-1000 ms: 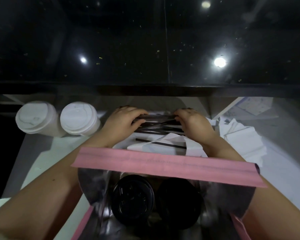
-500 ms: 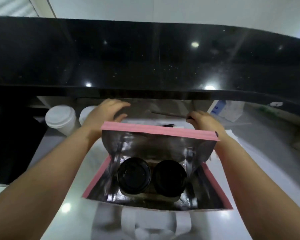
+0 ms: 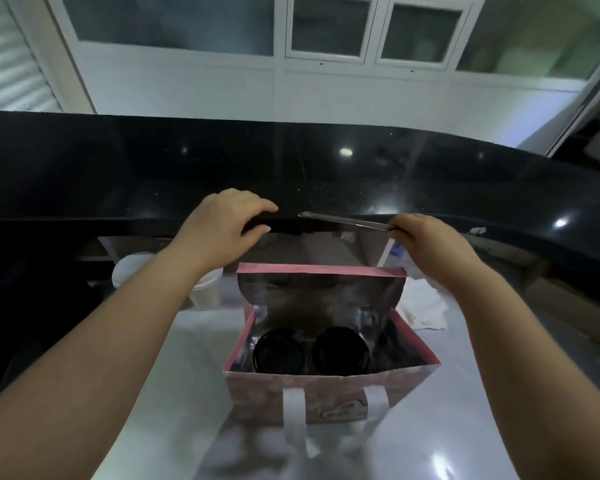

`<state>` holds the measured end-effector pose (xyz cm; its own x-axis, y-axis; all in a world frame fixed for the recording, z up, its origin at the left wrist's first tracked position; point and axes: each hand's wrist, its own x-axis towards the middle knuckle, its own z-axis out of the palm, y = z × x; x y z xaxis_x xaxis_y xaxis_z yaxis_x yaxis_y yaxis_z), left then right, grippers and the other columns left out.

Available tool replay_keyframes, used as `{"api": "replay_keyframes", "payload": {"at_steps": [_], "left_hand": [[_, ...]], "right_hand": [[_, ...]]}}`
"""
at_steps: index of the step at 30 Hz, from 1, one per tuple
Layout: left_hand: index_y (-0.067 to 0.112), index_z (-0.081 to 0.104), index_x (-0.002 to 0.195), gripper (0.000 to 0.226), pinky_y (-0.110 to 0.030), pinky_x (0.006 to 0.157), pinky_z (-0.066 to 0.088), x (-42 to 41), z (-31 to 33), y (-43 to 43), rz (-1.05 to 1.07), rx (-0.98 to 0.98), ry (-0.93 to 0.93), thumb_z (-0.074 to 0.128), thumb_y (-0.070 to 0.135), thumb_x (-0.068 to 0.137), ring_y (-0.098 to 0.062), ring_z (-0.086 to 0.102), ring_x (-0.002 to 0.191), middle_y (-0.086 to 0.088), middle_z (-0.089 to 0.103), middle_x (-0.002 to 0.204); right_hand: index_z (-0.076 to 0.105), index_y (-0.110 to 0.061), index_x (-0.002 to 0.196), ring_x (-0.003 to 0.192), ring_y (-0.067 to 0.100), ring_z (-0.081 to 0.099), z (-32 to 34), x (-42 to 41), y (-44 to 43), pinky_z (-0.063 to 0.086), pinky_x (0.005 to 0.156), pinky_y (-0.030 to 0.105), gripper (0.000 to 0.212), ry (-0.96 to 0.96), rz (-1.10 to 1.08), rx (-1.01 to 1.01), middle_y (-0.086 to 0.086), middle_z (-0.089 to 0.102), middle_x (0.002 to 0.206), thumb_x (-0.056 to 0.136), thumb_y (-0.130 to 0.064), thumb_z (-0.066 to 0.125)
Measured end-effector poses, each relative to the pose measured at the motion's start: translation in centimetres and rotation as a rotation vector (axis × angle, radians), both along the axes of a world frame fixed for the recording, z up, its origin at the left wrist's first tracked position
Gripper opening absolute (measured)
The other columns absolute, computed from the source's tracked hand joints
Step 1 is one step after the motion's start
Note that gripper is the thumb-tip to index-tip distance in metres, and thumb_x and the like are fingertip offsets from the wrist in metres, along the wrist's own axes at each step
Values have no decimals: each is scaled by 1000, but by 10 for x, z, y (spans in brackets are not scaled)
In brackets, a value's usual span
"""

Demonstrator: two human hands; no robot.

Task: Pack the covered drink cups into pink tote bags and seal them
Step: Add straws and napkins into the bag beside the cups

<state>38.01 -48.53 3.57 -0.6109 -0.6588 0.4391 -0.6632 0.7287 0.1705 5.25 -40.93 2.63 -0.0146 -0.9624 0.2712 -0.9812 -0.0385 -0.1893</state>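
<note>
Pink tote bag [image 3: 326, 389] is stood upright on the white counter [image 3: 187, 375], mouth open upward. Its long axis runs left to right, and the far flap is raised with the silver lining shown. Two white handles [image 3: 293, 410] hang down the near wall.

Two covered cups are seated inside, side by side along the bag's long axis: left cup [image 3: 279, 353] and right cup [image 3: 340, 348]. Both are upright, black lids up, and touching or nearly touching.

A dark straw [image 3: 343, 220] is pinched at its right end by the right hand [image 3: 426, 237], fingers curled around it. It is held above and behind the bag, long axis roughly horizontal, free tip pointed left and slightly up. Whether it is one straw or several cannot be told.

The left hand [image 3: 222, 223] is held above the bag's far left corner, fingers loosely spread and slightly bent, nothing gripped, just left of the straw tip without contact.

A small outlined logo is printed on the bag's near wall beside the right handle; it is not readable. A white box [image 3: 397, 252] with blue print is seen below the right hand, text too blurred to read.

A white lidded cup [image 3: 207, 289] is partly hidden behind the left forearm. White napkins [image 3: 423, 306] lie right of the bag. A black glossy ledge [image 3: 118, 168] runs across behind.
</note>
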Motion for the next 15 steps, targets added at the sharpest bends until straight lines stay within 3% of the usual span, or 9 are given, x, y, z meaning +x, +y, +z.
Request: {"api": "replay_keyframes", "payload": {"at_steps": [5, 8, 15], "left_hand": [[23, 65, 123, 35, -44, 90, 50, 16, 12, 24, -55, 0, -29, 66, 31, 89, -19, 58, 111, 3, 68, 117], [27, 64, 124, 35, -42, 92, 48, 27, 11, 39, -72, 51, -26, 63, 36, 90, -16, 55, 114, 7, 66, 118], [25, 65, 123, 34, -44, 94, 46, 32, -3, 73, -105, 82, -3, 67, 33, 89, -18, 53, 115, 8, 66, 118]], "right_hand": [[64, -27, 98, 72, 9, 54, 28, 28, 45, 52, 69, 32, 9, -35, 17, 37, -12, 58, 87, 96, -25, 55], [67, -26, 98, 73, 12, 55, 39, 46, 68, 51, 69, 34, 11, 3, 17, 96, -10, 61, 86, 94, -26, 57], [65, -28, 104, 81, 26, 61, 42, 101, 89, 53, 72, 35, 14, 360, -118, 389, 6, 66, 104, 93, -24, 57]]}}
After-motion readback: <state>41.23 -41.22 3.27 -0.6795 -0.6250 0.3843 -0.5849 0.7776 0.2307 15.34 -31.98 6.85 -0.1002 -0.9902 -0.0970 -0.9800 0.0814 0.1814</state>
